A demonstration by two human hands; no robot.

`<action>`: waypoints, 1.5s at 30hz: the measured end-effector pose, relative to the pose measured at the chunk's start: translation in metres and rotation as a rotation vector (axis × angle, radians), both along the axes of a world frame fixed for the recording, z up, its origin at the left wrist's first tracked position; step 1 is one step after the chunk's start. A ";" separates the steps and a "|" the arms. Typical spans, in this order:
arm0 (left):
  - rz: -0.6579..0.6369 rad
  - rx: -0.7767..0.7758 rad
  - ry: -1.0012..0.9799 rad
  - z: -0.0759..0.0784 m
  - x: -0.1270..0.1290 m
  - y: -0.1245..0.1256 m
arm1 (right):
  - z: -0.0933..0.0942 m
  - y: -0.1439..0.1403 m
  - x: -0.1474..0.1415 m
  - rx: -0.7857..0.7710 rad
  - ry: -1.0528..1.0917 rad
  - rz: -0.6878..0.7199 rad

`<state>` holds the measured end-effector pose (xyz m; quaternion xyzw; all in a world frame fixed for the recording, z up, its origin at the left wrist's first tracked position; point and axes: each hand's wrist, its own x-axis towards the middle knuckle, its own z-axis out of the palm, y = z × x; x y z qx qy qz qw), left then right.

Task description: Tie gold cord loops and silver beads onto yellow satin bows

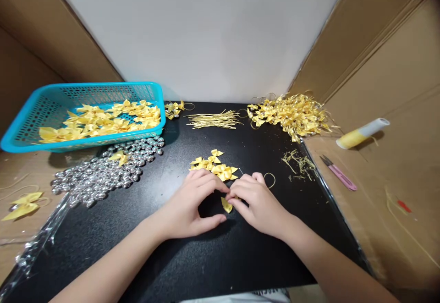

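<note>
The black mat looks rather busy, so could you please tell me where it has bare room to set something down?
The black mat is bare along its near edge, between the forearms and beside them. A smaller bare strip lies between the silver beads and the loose yellow bows. It is crowded at the far edge: blue basket, gold ties, finished bow pile.

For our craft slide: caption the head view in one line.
Both hands pinch a yellow ribbon bow beside silver bells.
</note>
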<state>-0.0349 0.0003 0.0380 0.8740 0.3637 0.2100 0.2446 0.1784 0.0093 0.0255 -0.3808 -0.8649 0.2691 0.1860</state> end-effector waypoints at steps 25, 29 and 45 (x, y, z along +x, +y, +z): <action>0.271 -0.209 -0.480 -0.012 0.018 -0.008 | 0.005 0.003 0.006 -0.183 0.393 -0.147; 0.163 -0.087 -0.439 -0.009 0.016 -0.005 | 0.005 0.003 0.004 -0.321 0.446 -0.169; -0.070 -0.121 -0.116 -0.002 0.004 0.002 | 0.012 0.002 0.004 -0.241 0.209 -0.039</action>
